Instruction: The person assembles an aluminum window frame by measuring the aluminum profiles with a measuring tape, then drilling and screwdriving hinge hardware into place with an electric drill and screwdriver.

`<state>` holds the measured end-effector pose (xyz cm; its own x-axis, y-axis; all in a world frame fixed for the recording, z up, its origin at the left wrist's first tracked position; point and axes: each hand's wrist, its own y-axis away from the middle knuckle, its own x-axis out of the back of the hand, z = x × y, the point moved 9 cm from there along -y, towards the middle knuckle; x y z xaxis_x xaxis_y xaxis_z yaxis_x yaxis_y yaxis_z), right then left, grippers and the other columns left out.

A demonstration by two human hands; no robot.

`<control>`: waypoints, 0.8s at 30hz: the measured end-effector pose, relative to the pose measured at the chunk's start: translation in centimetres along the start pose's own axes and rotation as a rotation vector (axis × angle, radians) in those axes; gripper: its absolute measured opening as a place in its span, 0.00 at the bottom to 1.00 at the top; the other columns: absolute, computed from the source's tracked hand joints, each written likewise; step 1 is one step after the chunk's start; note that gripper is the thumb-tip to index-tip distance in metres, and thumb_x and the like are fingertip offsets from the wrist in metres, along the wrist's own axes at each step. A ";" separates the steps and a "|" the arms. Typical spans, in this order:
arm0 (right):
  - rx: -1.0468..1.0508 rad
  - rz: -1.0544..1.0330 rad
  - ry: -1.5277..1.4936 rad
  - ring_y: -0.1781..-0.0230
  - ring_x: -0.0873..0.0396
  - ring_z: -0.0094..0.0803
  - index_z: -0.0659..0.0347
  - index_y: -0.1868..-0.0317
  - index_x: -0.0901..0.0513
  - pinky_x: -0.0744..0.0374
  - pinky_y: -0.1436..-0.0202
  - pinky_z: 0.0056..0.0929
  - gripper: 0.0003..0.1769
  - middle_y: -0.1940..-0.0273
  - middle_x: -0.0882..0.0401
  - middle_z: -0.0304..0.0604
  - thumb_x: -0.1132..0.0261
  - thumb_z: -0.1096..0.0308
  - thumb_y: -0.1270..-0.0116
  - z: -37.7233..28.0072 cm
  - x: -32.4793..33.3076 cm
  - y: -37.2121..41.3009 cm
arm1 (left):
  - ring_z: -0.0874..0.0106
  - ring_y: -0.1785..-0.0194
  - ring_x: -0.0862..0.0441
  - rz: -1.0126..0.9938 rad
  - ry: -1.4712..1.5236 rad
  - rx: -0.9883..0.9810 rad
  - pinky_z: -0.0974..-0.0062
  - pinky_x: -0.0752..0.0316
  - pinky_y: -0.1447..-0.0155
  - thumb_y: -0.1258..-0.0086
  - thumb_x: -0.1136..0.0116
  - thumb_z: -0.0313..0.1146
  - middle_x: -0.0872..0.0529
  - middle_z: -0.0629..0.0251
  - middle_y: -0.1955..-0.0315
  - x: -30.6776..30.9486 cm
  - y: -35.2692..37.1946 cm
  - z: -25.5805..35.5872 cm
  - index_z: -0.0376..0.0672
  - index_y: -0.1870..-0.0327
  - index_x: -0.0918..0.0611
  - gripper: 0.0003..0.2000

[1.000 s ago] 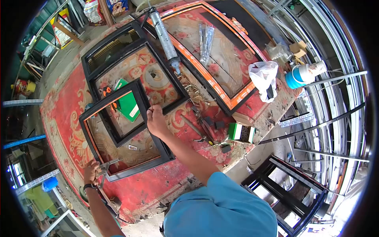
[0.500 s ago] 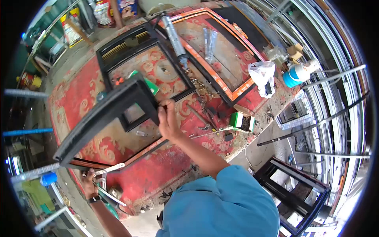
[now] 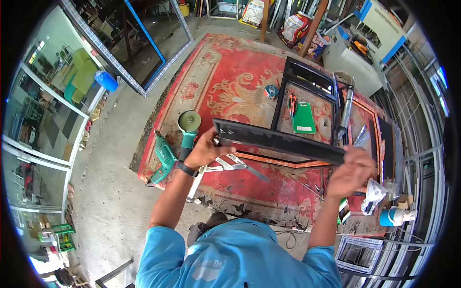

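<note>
A black window sash (image 3: 283, 142) is raised over the table, its long dark edge facing me. My left hand (image 3: 207, 152) is closed around its left end. Just below that hand, a silver metal hinge arm (image 3: 225, 164) sticks out across the carpet. At the sash's other end, my right hand (image 3: 353, 172) grips the corner with fingers bent around it. Left of my left hand lie a green angle grinder (image 3: 189, 132) and a green drill (image 3: 164, 157). Behind the sash, a green booklet (image 3: 303, 118) lies inside a black frame (image 3: 281, 103).
A red patterned carpet (image 3: 235, 72) covers the table. A caulking gun (image 3: 345, 113) lies across the frames at right. Near the right edge are a white plastic bag (image 3: 373, 196) and a blue-and-white container (image 3: 391, 217). A large framed panel (image 3: 175, 65) stands beyond the far left corner.
The view has swung left, bringing the grinder and drill into sight. The sash has turned from steeply slanted to nearly level, and both hands still hold its ends.
</note>
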<state>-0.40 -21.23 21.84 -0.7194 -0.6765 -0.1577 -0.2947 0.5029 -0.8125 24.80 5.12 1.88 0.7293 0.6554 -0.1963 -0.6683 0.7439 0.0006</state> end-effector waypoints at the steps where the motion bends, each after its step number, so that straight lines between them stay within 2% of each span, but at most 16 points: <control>1: 0.132 -0.152 0.193 0.63 0.29 0.37 0.59 0.59 0.31 0.26 0.49 0.46 0.15 0.68 0.28 0.46 0.49 0.55 0.21 -1.9 -4.5 0.8 | 0.80 0.52 0.18 -0.012 -0.046 -0.043 0.77 0.21 0.47 0.38 0.25 0.20 0.14 0.72 0.55 0.0 0.3 0.1 0.39 0.39 0.21 0.25; 3: 0.179 -0.439 0.142 0.66 0.29 0.37 0.57 0.62 0.30 0.28 0.55 0.43 0.18 0.68 0.26 0.44 0.47 0.50 0.23 -2.8 -11.5 2.8 | 0.79 0.53 0.18 -0.011 -0.092 -0.156 0.76 0.21 0.48 0.39 0.22 0.23 0.14 0.71 0.55 0.1 1.0 0.5 0.38 0.41 0.21 0.25; 4: 0.240 -0.521 0.168 0.66 0.29 0.39 0.59 0.62 0.29 0.29 0.56 0.44 0.15 0.68 0.25 0.45 0.47 0.56 0.23 -3.4 -14.6 3.3 | 0.77 0.52 0.18 -0.001 -0.108 -0.180 0.76 0.20 0.48 0.38 0.24 0.23 0.14 0.69 0.55 0.4 1.3 0.6 0.39 0.42 0.21 0.24; 5: 0.256 -0.569 0.159 0.67 0.28 0.41 0.61 0.58 0.27 0.28 0.56 0.43 0.07 0.67 0.26 0.45 0.48 0.66 0.24 -3.3 -17.0 3.6 | 0.76 0.51 0.17 0.009 -0.122 -0.196 0.76 0.20 0.47 0.37 0.25 0.23 0.13 0.68 0.54 0.6 1.8 0.5 0.39 0.43 0.22 0.22; 6: 0.188 -0.585 0.195 0.68 0.28 0.39 0.62 0.57 0.27 0.27 0.57 0.40 0.06 0.66 0.26 0.45 0.49 0.69 0.23 -2.1 -18.0 3.8 | 0.75 0.50 0.16 0.019 -0.139 -0.205 0.76 0.19 0.47 0.36 0.26 0.23 0.13 0.66 0.54 0.8 2.5 0.7 0.39 0.44 0.22 0.21; 7: 0.122 -0.597 0.231 0.68 0.27 0.37 0.63 0.56 0.27 0.26 0.58 0.36 0.06 0.66 0.26 0.45 0.50 0.73 0.23 -0.9 -18.8 4.1 | 0.75 0.50 0.16 0.069 -0.280 -0.183 0.76 0.19 0.47 0.37 0.25 0.23 0.13 0.67 0.55 1.8 3.6 0.9 0.39 0.44 0.23 0.22; 9: 0.007 -0.555 0.197 0.68 0.27 0.33 0.64 0.56 0.27 0.26 0.59 0.32 0.06 0.65 0.25 0.45 0.50 0.72 0.21 0.0 -18.6 4.5 | 0.76 0.51 0.16 0.173 -0.559 -0.141 0.77 0.19 0.48 0.38 0.23 0.25 0.14 0.67 0.56 4.6 6.6 3.6 0.40 0.43 0.23 0.24; 10: -0.052 -0.536 0.180 0.68 0.27 0.30 0.65 0.56 0.27 0.26 0.59 0.29 0.06 0.64 0.25 0.45 0.50 0.72 0.21 0.8 -18.4 4.6 | 0.74 0.52 0.17 0.166 -0.408 -0.004 0.74 0.19 0.49 0.40 0.21 0.30 0.16 0.65 0.54 6.9 7.6 2.0 0.38 0.43 0.23 0.26; 11: -0.025 -0.500 0.170 0.67 0.28 0.26 0.66 0.55 0.26 0.26 0.61 0.26 0.09 0.65 0.24 0.43 0.49 0.68 0.18 0.6 -18.2 4.5 | 0.73 0.54 0.18 0.154 -0.254 0.142 0.71 0.19 0.50 0.41 0.19 0.35 0.18 0.64 0.52 8.9 8.9 0.0 0.37 0.43 0.23 0.29; 13: -0.118 -0.501 0.147 0.68 0.26 0.25 0.67 0.54 0.25 0.25 0.61 0.25 0.10 0.65 0.23 0.43 0.48 0.68 0.18 1.5 -17.9 4.7 | 0.70 0.53 0.15 0.257 0.163 0.231 0.68 0.15 0.53 0.39 0.21 0.36 0.18 0.63 0.53 10.4 12.1 -0.4 0.38 0.41 0.25 0.29; 15: -0.161 -0.501 0.158 0.65 0.23 0.24 0.68 0.51 0.23 0.24 0.60 0.24 0.09 0.64 0.21 0.43 0.47 0.71 0.19 1.7 -18.1 4.3 | 0.67 0.54 0.13 0.361 0.375 0.321 0.68 0.12 0.59 0.34 0.26 0.32 0.17 0.63 0.59 12.3 16.4 -4.5 0.39 0.38 0.27 0.27; 17: -0.220 -0.509 0.160 0.63 0.21 0.24 0.68 0.50 0.23 0.23 0.59 0.23 0.08 0.62 0.20 0.43 0.47 0.73 0.19 1.9 -18.2 4.1 | 0.72 0.63 0.13 0.403 0.294 0.465 0.75 0.15 0.66 0.30 0.30 0.31 0.18 0.65 0.66 11.8 21.7 -9.5 0.40 0.37 0.29 0.25; 19: -0.245 -0.516 0.073 0.61 0.19 0.25 0.68 0.49 0.22 0.21 0.57 0.24 0.06 0.58 0.18 0.48 0.42 0.79 0.24 2.7 -18.2 3.8 | 0.77 0.72 0.17 0.266 0.470 0.647 0.78 0.19 0.72 0.27 0.33 0.35 0.16 0.63 0.68 9.2 26.1 -14.3 0.41 0.40 0.28 0.20; 20: -0.274 -0.522 0.024 0.60 0.19 0.26 0.68 0.49 0.22 0.20 0.56 0.24 0.07 0.57 0.18 0.49 0.41 0.80 0.25 3.0 -18.3 3.7 | 0.78 0.75 0.18 0.297 0.517 0.660 0.79 0.21 0.74 0.26 0.33 0.37 0.16 0.63 0.68 9.2 26.3 -14.9 0.42 0.42 0.27 0.19; 22: -0.305 -0.537 -0.078 0.58 0.18 0.28 0.69 0.50 0.21 0.19 0.54 0.26 0.10 0.54 0.18 0.53 0.39 0.86 0.30 3.3 -18.2 3.7 | 0.80 0.80 0.21 0.357 0.608 0.686 0.81 0.25 0.78 0.24 0.35 0.41 0.15 0.61 0.68 9.2 27.3 -15.7 0.42 0.46 0.26 0.17; 24: -0.298 -0.583 -0.142 0.57 0.17 0.30 0.70 0.49 0.21 0.19 0.53 0.27 0.11 0.54 0.17 0.53 0.39 0.87 0.31 3.7 -18.6 3.3 | 0.79 0.81 0.22 0.291 0.576 0.646 0.81 0.27 0.79 0.23 0.38 0.44 0.15 0.59 0.68 8.4 26.2 -10.3 0.42 0.49 0.25 0.16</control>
<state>14.30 -8.98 19.99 -0.3062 -0.9364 0.1714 -0.7858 0.1470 -0.6007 11.91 28.74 -9.90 0.2428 0.7910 -0.5615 -0.4756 0.6016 0.6418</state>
